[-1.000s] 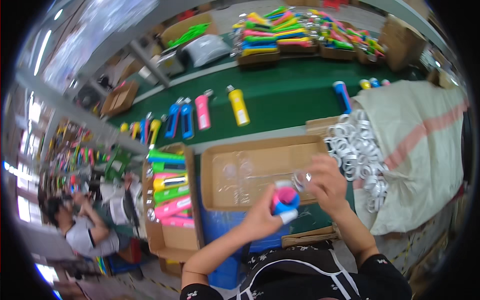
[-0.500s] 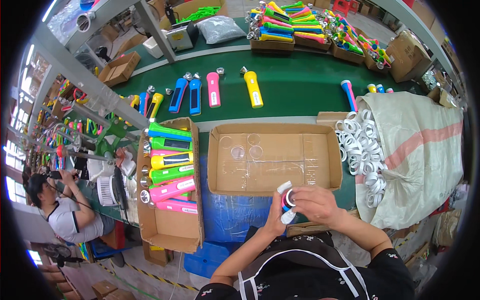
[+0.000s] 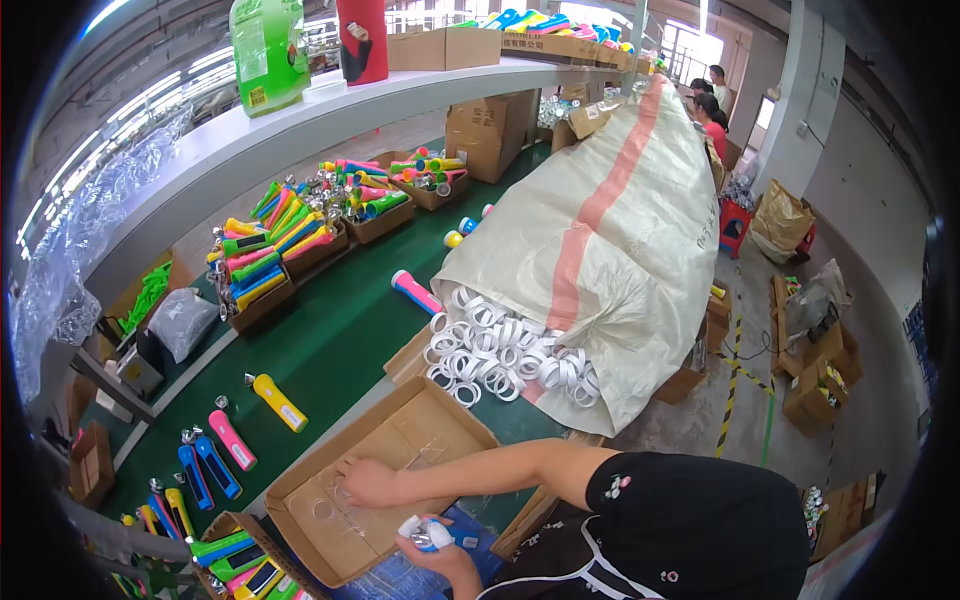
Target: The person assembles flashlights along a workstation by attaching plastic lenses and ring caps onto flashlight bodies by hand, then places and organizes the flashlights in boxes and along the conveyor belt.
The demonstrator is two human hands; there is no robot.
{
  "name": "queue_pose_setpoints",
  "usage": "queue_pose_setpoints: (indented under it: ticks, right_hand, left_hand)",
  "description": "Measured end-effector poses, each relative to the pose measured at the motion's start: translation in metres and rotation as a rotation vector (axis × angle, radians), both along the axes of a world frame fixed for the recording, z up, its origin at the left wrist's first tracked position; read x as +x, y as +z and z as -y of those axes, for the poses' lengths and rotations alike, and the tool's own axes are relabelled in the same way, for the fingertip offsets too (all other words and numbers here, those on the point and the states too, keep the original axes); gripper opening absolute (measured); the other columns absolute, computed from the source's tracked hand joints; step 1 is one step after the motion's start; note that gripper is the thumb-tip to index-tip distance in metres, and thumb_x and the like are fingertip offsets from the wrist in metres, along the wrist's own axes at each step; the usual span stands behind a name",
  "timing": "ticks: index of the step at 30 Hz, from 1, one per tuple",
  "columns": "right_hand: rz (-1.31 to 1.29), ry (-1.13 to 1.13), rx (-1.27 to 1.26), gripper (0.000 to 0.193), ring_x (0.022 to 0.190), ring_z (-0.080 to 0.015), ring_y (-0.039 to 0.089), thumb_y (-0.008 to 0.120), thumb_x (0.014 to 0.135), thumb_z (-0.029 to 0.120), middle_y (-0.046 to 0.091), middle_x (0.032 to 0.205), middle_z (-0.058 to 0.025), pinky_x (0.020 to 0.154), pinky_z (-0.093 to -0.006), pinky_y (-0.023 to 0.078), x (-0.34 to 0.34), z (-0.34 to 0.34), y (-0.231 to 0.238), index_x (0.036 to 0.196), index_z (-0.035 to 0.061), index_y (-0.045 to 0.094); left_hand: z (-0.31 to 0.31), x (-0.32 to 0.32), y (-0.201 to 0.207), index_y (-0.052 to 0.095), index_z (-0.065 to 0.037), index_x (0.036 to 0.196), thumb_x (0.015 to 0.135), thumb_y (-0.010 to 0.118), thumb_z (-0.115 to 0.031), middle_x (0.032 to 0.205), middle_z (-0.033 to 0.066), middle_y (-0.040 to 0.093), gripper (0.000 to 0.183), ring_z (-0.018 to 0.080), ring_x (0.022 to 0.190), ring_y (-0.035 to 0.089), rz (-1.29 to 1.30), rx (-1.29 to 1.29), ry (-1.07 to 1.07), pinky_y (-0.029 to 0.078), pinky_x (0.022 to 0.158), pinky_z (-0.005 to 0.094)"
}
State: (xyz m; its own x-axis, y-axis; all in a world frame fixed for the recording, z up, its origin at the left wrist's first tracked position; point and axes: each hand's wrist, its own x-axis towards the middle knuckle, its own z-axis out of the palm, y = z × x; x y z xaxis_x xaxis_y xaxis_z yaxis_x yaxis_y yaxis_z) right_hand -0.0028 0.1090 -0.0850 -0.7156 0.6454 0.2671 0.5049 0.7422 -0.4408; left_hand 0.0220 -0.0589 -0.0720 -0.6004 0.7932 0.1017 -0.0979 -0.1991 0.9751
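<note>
My left hand (image 3: 445, 562), with white covers on its fingertips, is closed around a flashlight (image 3: 432, 537). Its silver reflector faces up, and a bit of blue body shows beside the fingers. The hand is just outside the near edge of a shallow cardboard box (image 3: 462, 425). My right hand (image 3: 368, 483) reaches into that box, fingers bent down and somewhat apart, with the tips at its floor. Close to them lie thin clear round discs (image 3: 323, 510). Whether a disc is under the fingertips I cannot tell.
Loose white rings (image 3: 500, 350) spill from a big woven sack (image 3: 640, 260) beyond the box. Flashlights, including a yellow one (image 3: 278, 402) and a pink one (image 3: 233, 440), lie on the green table (image 3: 330, 345). Flashlight-filled cartons (image 3: 262, 300) stand farther back. People (image 3: 708, 105) are in the distance.
The view has swung to the right. My right hand has left the flashlight and moved down into the cardboard box. My left hand still holds the flashlight, its reflector now showing.
</note>
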Motion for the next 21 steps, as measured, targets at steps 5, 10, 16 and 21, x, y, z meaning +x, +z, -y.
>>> queue_pose_setpoints:
  ticks: [5, 10, 16, 21]
  right_hand:
    - [-0.178, -0.019, -0.238, 0.021, 0.086, -0.0354, 0.064, 0.065, 0.082, 0.022, 0.066, 0.088, -0.017, 0.077, -0.0466, 0.053, 0.0, -0.031, -0.033, 0.093, 0.0055, 0.068]
    - [-0.498, -0.095, -0.983, 0.032, 0.07, -0.0071, 0.06, 0.06, 0.097, 0.03, 0.066, 0.083, -0.0011, 0.063, -0.0248, 0.051, 0.08, -0.014, 0.068, 0.119, 0.0074, 0.067]
    - [-0.204, -0.086, -1.207, 0.038, 0.064, -0.0047, 0.056, 0.072, 0.089, 0.024, 0.065, 0.074, 0.0026, 0.057, -0.0228, 0.045, 0.176, 0.055, 0.112, 0.122, 0.0055, 0.065]
    - [-0.141, -0.154, -0.892, 0.042, 0.061, -0.006, 0.055, 0.079, 0.081, 0.024, 0.063, 0.068, -0.0002, 0.057, -0.0242, 0.044, 0.202, 0.085, 0.12, 0.118, 0.0073, 0.067]
  left_hand:
    - [-0.012, 0.018, 0.01, 0.058, 0.0, 0.105, 0.086, 0.068, -0.004, 0.088, 0.011, 0.065, 0.022, 0.02, 0.069, 0.064, -0.027, 0.03, 0.023, 0.054, 0.061, 0.0312]
    - [0.0, 0.012, -0.014, 0.056, 0.0, 0.115, 0.088, 0.064, -0.016, 0.101, 0.0099, 0.064, 0.032, 0.0178, 0.089, 0.062, 0.076, 0.083, -0.161, 0.049, 0.082, 0.0312]
    - [0.005, 0.017, 0.002, 0.052, 0.001, 0.117, 0.087, 0.067, -0.019, 0.104, 0.0145, 0.064, 0.039, 0.024, 0.083, 0.066, -0.065, -0.02, -0.198, 0.052, 0.075, 0.0367]
    - [-0.004, 0.022, 0.003, 0.058, -0.002, 0.111, 0.075, 0.075, -0.019, 0.102, 0.0205, 0.064, 0.044, 0.0389, 0.081, 0.066, -0.518, 0.153, -0.411, 0.054, 0.069, 0.0433]
